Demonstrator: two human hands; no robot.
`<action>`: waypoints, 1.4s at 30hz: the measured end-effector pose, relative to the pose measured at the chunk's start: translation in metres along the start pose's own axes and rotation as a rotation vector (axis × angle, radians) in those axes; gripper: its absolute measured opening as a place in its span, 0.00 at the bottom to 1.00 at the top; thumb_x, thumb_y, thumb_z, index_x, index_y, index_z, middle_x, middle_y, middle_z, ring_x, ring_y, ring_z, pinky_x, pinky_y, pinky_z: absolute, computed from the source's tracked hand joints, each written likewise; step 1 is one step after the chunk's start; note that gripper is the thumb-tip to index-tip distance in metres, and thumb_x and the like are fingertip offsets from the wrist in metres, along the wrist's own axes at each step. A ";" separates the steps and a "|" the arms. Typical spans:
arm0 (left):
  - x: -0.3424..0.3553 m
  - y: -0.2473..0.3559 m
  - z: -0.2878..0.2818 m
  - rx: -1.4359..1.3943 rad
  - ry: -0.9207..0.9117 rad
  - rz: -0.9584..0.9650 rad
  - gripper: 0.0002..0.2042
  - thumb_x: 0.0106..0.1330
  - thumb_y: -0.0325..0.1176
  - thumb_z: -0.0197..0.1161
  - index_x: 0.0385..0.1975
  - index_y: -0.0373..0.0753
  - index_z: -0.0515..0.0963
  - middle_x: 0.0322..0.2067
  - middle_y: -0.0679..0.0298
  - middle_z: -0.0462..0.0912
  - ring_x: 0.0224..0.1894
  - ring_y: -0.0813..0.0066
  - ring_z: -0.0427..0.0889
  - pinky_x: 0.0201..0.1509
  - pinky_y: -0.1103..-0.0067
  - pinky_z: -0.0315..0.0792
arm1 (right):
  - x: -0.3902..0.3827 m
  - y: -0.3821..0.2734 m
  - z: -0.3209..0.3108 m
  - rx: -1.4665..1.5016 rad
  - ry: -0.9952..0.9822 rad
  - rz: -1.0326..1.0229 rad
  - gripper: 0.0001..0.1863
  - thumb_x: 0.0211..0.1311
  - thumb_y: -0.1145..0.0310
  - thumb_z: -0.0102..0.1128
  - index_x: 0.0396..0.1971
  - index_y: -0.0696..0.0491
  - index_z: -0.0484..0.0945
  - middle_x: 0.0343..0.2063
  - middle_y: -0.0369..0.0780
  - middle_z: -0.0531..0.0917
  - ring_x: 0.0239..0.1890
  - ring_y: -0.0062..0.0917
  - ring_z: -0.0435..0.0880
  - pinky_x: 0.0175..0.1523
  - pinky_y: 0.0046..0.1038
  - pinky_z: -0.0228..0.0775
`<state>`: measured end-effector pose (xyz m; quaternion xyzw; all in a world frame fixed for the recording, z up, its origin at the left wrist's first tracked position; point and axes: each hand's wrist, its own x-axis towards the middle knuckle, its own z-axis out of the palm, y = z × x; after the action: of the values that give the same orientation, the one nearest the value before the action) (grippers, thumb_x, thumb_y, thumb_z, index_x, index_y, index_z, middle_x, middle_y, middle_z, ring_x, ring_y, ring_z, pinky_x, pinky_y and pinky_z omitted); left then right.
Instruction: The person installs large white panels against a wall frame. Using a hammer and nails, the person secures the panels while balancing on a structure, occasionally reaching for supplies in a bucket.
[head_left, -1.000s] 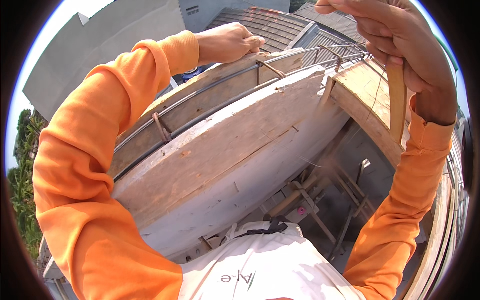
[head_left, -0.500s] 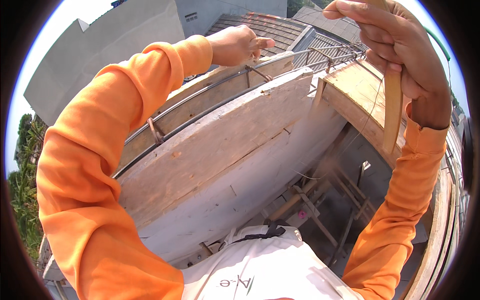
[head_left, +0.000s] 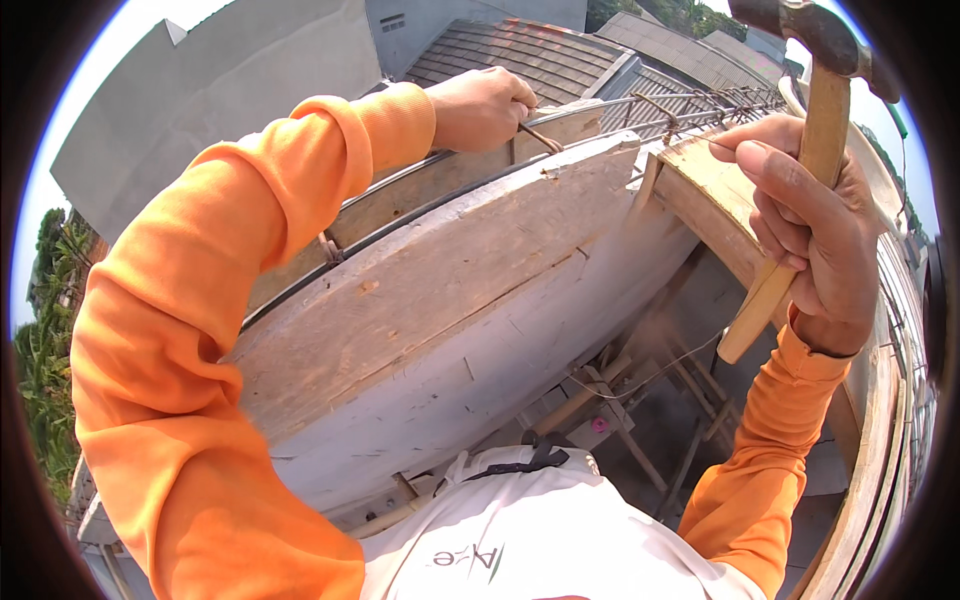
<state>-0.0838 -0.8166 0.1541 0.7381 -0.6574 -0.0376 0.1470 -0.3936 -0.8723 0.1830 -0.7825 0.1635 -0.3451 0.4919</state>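
Observation:
My right hand (head_left: 810,215) is wrapped round the wooden handle of a claw hammer (head_left: 826,120), held up at the right with its dark head on top. A thin wire (head_left: 665,368) hangs in a curve below the handle's end, and a short wire tip shows by my right fingertips. Far ahead, my left hand (head_left: 482,110) is closed at the steel reinforcing bars (head_left: 400,187) along the top of a formwork board (head_left: 440,255). A bent steel stirrup (head_left: 540,138) comes out beside its fingers. What these fingers grip is hidden.
A wooden formwork box (head_left: 700,185) stands right of the long board. Below is a deep drop with timber props (head_left: 630,430). More boards and bars (head_left: 880,440) run along the right edge. Tiled roofs (head_left: 510,55) and a grey wall (head_left: 220,100) lie beyond.
My right hand has come down and turned, bringing the hammer head into view. My left hand has shifted slightly right, its extended finger now curled in at the bars.

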 end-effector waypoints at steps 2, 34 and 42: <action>-0.003 -0.002 0.006 -0.020 0.061 -0.018 0.18 0.76 0.37 0.50 0.56 0.36 0.79 0.49 0.50 0.84 0.53 0.55 0.81 0.62 0.67 0.71 | -0.010 0.008 0.008 0.001 0.000 -0.052 0.13 0.69 0.66 0.60 0.42 0.62 0.81 0.09 0.23 0.60 0.09 0.05 0.52 0.16 0.13 0.43; 0.015 -0.009 0.008 0.039 0.188 0.125 0.13 0.73 0.33 0.54 0.42 0.32 0.84 0.38 0.47 0.86 0.40 0.51 0.85 0.50 0.67 0.77 | 0.048 0.011 -0.001 0.249 -0.135 -0.124 0.20 0.75 0.65 0.53 0.58 0.64 0.72 0.14 0.24 0.62 0.10 0.04 0.51 0.16 0.12 0.46; 0.018 -0.024 0.002 0.039 0.152 -0.071 0.16 0.72 0.33 0.50 0.39 0.28 0.82 0.36 0.46 0.85 0.40 0.52 0.83 0.51 0.67 0.76 | 0.061 0.019 0.020 0.136 -0.152 -0.127 0.16 0.72 0.63 0.59 0.48 0.61 0.82 0.10 0.22 0.59 0.09 0.04 0.52 0.15 0.13 0.45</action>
<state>-0.0590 -0.8323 0.1481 0.7645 -0.6183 0.0260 0.1805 -0.3345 -0.9040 0.1835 -0.7799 0.0521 -0.3257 0.5320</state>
